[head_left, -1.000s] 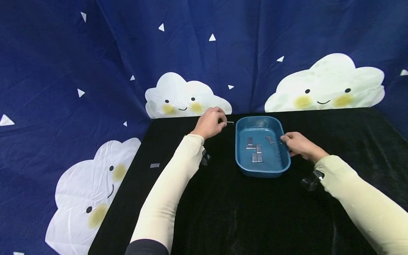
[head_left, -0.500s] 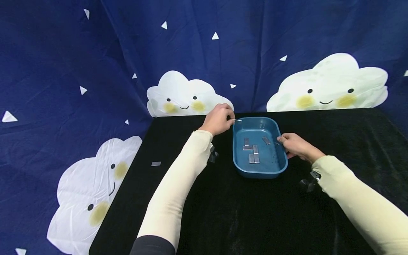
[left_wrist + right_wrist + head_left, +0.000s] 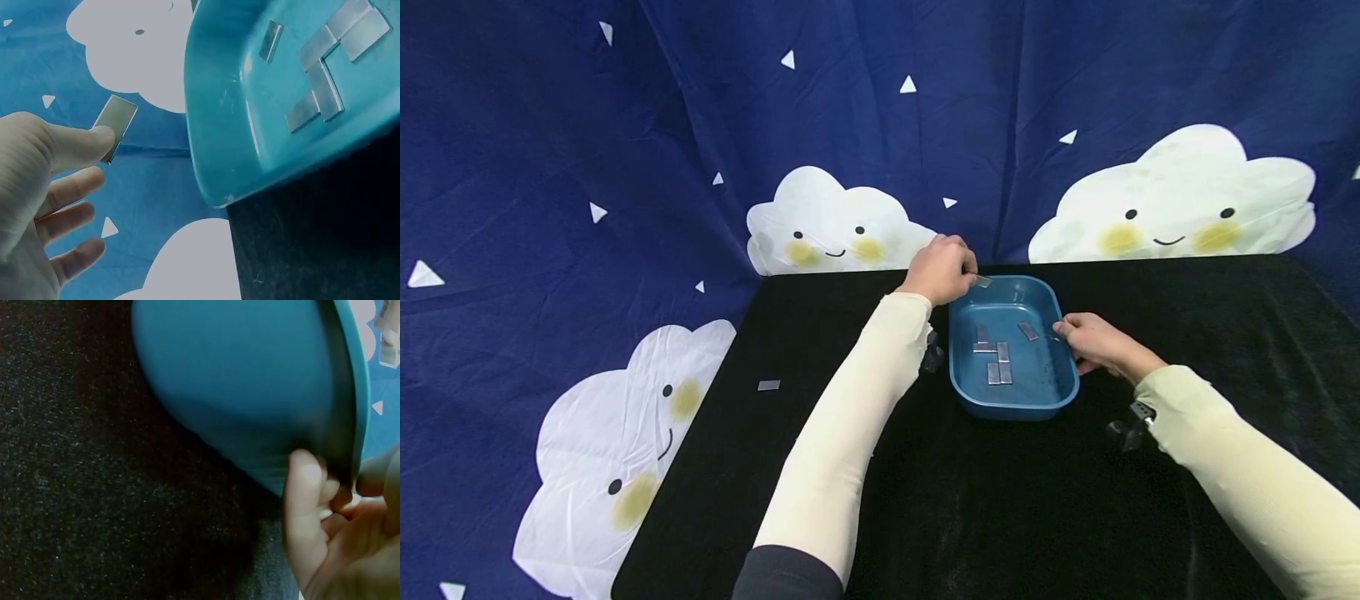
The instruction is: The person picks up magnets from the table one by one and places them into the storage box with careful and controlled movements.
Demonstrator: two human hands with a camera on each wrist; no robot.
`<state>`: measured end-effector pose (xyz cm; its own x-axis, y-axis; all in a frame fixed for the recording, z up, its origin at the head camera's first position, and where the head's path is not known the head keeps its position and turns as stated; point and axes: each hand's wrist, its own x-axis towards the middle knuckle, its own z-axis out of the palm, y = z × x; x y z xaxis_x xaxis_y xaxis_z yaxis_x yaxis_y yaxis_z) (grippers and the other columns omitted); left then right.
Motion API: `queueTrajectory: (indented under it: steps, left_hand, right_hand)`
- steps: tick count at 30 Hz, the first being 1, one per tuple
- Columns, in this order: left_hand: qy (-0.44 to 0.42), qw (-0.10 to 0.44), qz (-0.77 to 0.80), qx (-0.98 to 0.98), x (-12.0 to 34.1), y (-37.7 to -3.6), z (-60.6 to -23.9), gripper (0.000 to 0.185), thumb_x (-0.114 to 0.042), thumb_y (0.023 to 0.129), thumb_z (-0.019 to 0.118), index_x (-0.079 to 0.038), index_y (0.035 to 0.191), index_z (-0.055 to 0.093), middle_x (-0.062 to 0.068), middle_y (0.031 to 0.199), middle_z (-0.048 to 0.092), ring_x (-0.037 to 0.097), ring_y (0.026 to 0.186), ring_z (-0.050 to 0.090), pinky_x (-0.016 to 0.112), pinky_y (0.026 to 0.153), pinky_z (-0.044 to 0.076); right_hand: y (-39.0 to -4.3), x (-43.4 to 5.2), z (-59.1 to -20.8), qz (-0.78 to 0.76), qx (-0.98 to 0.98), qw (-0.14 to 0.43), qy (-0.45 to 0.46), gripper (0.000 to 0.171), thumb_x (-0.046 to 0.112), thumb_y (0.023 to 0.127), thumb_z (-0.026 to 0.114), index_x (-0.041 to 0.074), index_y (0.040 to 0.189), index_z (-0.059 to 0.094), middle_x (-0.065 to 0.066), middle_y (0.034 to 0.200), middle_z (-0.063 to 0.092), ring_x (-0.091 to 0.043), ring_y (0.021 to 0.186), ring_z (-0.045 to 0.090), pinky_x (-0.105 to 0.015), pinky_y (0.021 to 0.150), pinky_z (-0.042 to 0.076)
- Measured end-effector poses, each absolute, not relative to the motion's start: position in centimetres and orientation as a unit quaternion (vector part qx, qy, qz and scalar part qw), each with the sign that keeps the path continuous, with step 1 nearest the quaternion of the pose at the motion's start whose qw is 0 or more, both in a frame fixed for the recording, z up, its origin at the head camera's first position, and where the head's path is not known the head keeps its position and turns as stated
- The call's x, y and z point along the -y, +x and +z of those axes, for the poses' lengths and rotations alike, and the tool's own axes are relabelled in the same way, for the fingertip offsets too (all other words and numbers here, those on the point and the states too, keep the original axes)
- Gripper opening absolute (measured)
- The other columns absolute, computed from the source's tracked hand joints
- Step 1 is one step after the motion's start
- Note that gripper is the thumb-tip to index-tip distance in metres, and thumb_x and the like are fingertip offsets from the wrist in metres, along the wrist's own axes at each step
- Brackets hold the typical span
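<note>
Black tabletop (image 3: 1000, 500), cloud backdrop (image 3: 625, 167), left fingers (image 3: 94, 140) pinching metal plate (image 3: 117, 125), right fingers (image 3: 303, 487) gripping tray (image 3: 1011, 408)

A black cloth-covered table (image 3: 1000, 517) stands against a navy backdrop (image 3: 625, 125) printed with smiling white clouds (image 3: 1172, 196) and small white triangles. One lone metal strip (image 3: 768, 385) lies near the table's left edge, well apart from everything else.
</note>
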<state>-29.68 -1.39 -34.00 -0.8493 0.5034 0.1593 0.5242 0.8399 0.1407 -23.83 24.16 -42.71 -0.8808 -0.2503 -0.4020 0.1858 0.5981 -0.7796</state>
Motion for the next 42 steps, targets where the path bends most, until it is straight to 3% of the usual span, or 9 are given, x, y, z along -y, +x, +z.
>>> queueTrajectory:
  steps: [14, 24, 42]
  left_hand:
    - [-0.248, 0.018, -0.106, 0.963, -1.7, -30.2, -35.3, 0.011, -0.027, 0.092, 0.068, -0.023, 0.092, 0.078, -0.006, 0.110, 0.065, 0.014, 0.107, 0.053, 0.031, 0.090, 0.050]
    - [-0.256, 0.017, -0.110, 0.960, -2.8, -30.0, -35.3, 0.012, -0.030, 0.092, 0.068, -0.027, 0.095, 0.079, -0.009, 0.116, 0.067, 0.013, 0.113, 0.053, 0.029, 0.095, 0.049]
    - [-0.246, 0.007, -0.102, 0.964, -4.2, -30.2, -36.5, 0.010, -0.029, 0.091, 0.069, -0.025, 0.094, 0.077, -0.008, 0.114, 0.064, 0.013, 0.109, 0.052, 0.031, 0.092, 0.049]
  right_hand:
    - [-23.9, -24.3, -42.7, -0.443, -0.860, 0.254, -0.017, 0.035, 0.030, 0.108, 0.025, 0.001, 0.111, 0.044, -0.002, 0.081, 0.051, -0.021, 0.083, 0.064, -0.036, 0.074, 0.058]
    - [-23.9, -24.5, -42.7, -0.446, -0.857, 0.256, -0.017, 0.035, 0.031, 0.108, 0.024, 0.002, 0.111, 0.044, -0.002, 0.082, 0.052, -0.021, 0.084, 0.063, -0.037, 0.075, 0.058]
    - [-23.7, -24.4, -42.7, -0.444, -0.862, 0.243, -0.004, 0.036, 0.030, 0.108, 0.025, 0.000, 0.114, 0.044, -0.006, 0.087, 0.051, -0.022, 0.087, 0.064, -0.037, 0.075, 0.060]
